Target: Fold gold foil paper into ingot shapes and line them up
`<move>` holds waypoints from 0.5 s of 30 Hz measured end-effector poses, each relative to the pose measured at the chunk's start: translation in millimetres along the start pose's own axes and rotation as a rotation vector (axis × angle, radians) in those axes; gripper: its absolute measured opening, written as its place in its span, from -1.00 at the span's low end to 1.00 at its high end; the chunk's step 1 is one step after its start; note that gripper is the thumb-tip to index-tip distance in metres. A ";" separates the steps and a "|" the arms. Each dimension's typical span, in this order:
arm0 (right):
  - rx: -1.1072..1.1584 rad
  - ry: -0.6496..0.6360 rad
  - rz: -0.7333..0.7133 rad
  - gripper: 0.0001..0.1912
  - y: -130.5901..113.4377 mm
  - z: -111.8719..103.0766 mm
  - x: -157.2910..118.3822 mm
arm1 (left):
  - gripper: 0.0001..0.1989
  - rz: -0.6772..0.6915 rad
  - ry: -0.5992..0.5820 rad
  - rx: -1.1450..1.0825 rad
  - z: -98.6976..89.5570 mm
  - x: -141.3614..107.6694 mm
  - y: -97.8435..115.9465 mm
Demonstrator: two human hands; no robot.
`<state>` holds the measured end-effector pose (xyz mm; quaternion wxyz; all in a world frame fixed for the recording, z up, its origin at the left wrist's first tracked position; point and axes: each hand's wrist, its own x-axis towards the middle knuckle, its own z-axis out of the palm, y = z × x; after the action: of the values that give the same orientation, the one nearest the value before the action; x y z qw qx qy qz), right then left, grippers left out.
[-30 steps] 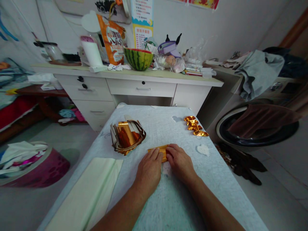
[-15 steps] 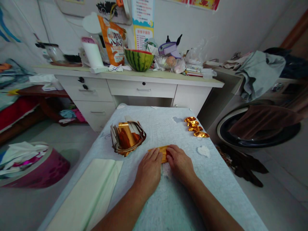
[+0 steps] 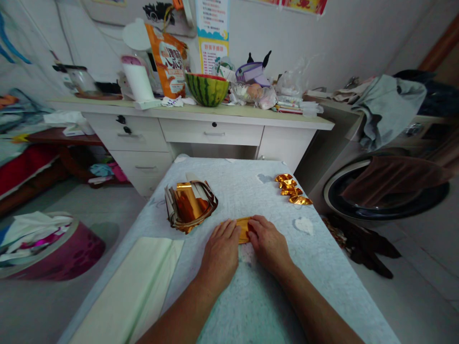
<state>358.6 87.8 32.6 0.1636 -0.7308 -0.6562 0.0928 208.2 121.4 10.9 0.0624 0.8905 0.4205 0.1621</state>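
Observation:
A small folded strip of gold foil paper [image 3: 244, 230] lies on the cloth-covered table between my hands. My left hand [image 3: 221, 248] is closed over its left end, fingers together and pressed down on it. At the other end, my right hand [image 3: 268, 242] grips the strip with bent fingers and thumb. Both ends of the paper are hidden under the fingers. Left of my hands stands a holder of folded paper [image 3: 172, 212] with gold foil sheets [image 3: 188, 203] inside. Several folded gold foil pieces [image 3: 291, 190] lie in a row at the table's far right.
A long folded pale sheet [image 3: 132, 286] covers the table's left front. Behind stands a white desk [image 3: 211, 128] bearing a cut watermelon [image 3: 207, 91], an orange bag [image 3: 168, 64] and clutter. A magenta bin [image 3: 68, 255] is on the left, a washing machine [image 3: 344, 188] on the right.
My left hand has shifted very slightly left along the gold paper. My right hand and everything else on the table stay in place.

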 end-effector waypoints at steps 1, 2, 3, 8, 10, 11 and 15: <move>-0.004 -0.003 0.003 -0.68 -0.4 -0.4 0.1 | -0.57 -0.003 -0.001 -0.007 -0.5 0.0 0.3; -0.008 -0.006 0.007 -0.68 -0.8 -0.7 0.2 | -0.57 -0.008 0.002 -0.015 -0.7 -0.1 0.5; -0.012 -0.009 0.010 -0.67 -1.1 -0.7 0.4 | -0.57 -0.011 0.005 -0.022 -0.5 -0.3 0.6; -0.031 -0.013 0.008 -0.67 -2.4 0.6 0.9 | -0.54 -0.002 0.015 -0.021 4.4 -1.7 -1.3; -0.037 -0.020 0.009 -0.67 -2.8 0.5 0.7 | -0.54 -0.005 0.017 -0.007 6.3 -2.0 -2.4; -0.040 -0.022 0.008 -0.67 -2.9 0.3 0.5 | -0.54 -0.008 0.021 -0.002 6.9 -2.1 -2.8; -0.046 -0.015 0.003 -0.67 -3.0 -0.5 -0.1 | -0.59 -0.015 0.048 -0.003 5.4 -2.0 -3.9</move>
<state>356.0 87.9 34.2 0.1418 -0.7348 -0.6581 0.0834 206.1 122.5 4.4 0.0549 0.8830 0.4284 0.1835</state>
